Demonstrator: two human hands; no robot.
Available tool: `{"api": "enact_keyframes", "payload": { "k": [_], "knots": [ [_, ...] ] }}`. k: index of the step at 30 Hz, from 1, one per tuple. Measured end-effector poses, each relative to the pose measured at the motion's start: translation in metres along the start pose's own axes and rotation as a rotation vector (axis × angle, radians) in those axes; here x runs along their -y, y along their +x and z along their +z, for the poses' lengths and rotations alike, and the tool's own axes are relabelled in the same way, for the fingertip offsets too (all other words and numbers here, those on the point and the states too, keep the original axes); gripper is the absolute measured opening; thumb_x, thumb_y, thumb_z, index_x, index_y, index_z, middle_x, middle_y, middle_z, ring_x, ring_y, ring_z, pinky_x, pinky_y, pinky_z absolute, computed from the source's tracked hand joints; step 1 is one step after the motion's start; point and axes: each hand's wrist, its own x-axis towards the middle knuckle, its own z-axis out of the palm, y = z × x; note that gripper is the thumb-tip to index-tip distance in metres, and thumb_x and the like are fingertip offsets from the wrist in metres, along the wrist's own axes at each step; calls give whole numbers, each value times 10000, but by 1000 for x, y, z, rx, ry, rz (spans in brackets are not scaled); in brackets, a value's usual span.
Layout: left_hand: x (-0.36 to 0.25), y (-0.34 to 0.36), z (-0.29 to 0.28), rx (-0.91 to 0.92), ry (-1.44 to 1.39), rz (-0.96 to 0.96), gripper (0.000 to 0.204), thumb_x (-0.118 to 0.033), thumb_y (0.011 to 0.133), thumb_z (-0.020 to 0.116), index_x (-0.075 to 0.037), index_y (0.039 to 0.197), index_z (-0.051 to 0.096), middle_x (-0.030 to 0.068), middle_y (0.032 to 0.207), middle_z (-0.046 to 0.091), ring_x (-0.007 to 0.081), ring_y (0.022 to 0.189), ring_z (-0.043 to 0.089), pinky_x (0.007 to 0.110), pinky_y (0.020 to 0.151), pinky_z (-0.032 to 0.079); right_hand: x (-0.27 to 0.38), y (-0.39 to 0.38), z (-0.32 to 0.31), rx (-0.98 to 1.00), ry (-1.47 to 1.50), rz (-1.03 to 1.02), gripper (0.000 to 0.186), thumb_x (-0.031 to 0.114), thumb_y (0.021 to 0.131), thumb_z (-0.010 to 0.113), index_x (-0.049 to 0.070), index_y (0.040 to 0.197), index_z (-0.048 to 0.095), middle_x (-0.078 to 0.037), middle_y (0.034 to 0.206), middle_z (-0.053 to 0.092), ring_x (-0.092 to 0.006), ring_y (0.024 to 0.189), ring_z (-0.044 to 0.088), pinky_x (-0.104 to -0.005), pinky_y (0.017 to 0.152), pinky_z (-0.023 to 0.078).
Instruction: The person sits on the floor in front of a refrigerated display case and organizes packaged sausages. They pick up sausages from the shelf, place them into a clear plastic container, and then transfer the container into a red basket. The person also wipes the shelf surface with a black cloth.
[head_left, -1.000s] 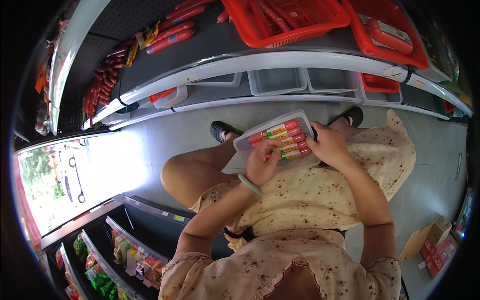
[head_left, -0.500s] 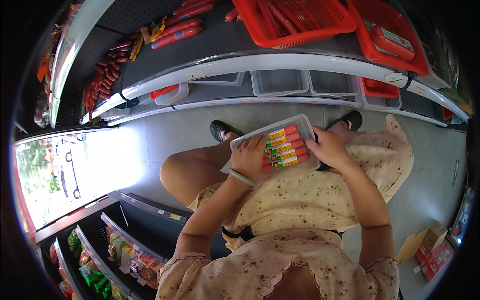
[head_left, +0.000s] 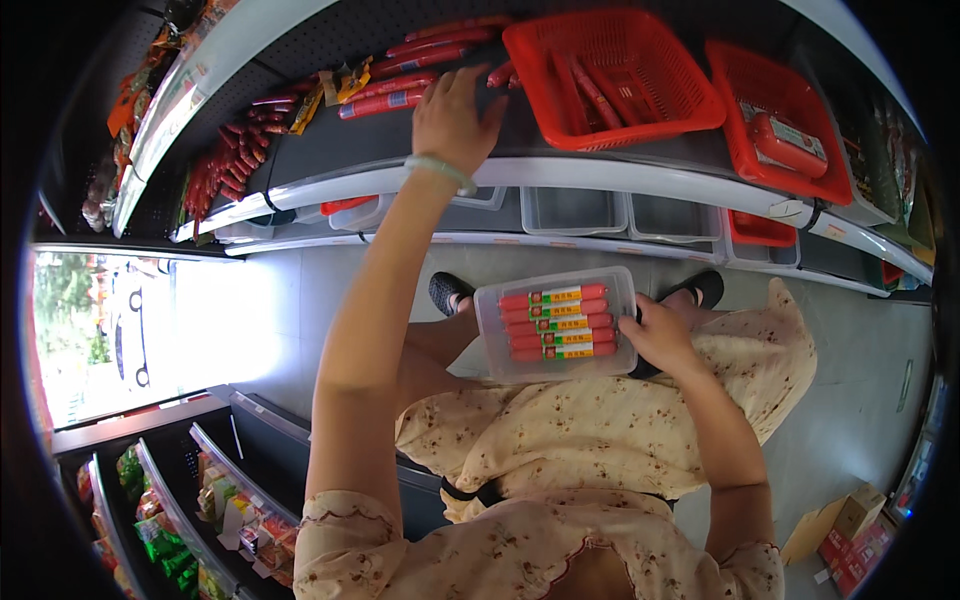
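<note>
A clear plastic bin (head_left: 490, 340) sits over my lap, holding a row of red sausages (head_left: 560, 325) with yellow and white labels. My right hand (head_left: 662, 338) grips the bin's right side; something dark, mostly hidden, shows beside that hand. Stretched out over the dark shelf, my left hand (head_left: 456, 122) wears a pale bangle and has its thumb apart from its fingers. Next to its fingers lie long red sausages (head_left: 385, 102) on the shelf; I see none in the hand.
Right of my left hand, a red basket (head_left: 690, 118) holds several sausages, and another red basket (head_left: 735, 165) holds a thick packaged one. Below the white shelf edge (head_left: 640, 172) stand clear bins (head_left: 575, 212). Snack racks (head_left: 165, 490) are at lower left, cardboard boxes (head_left: 835, 525) at lower right.
My left hand has left the sausages in the bin and reached forward and left onto the shelf. The bin, still in my right hand, has levelled and shifted slightly nearer.
</note>
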Motion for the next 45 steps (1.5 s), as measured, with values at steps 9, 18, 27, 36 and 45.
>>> {"api": "enact_keyframes", "payload": {
  "k": [9,18,27,36,45],
  "knots": [
    [32,82,64,545,387,261,471,-376,892,607,-105,1274,561,142,1244,630,292,1116,620,391,967,494,9,-4,1,-44,2,-53,433,285,840,566,35,1192,596,-183,832,694,-372,808,671,-466,730,529],
    [57,38,-28,406,-27,-397,528,-373,775,715,-22,1157,622,191,1092,689,363,1042,653,395,883,498,8,-4,2,-59,2,-35,441,276,844,563,17,1200,588,-227,909,692,-403,872,664,-476,776,527],
    [84,-27,-40,300,-105,-420,517,-318,795,745,24,1143,574,191,1014,682,324,968,669,373,867,501,17,-1,2,64,-33,-1,469,279,841,555,8,1223,581,-238,965,690,-401,916,661,-470,807,523],
    [-3,-71,-113,348,-877,-717,292,-306,1029,521,-19,1052,564,4,806,544,85,694,463,255,638,411,-5,5,10,-20,36,-5,511,285,823,569,-1,1246,575,-216,890,692,-386,866,667,-468,767,524],
    [-64,-170,-90,720,-821,-272,256,-217,970,582,-45,1159,588,108,982,612,226,852,582,309,770,442,-7,5,6,-71,61,-15,426,281,826,576,11,1154,610,-208,839,685,-393,830,660,-482,739,515]
  ]
}}
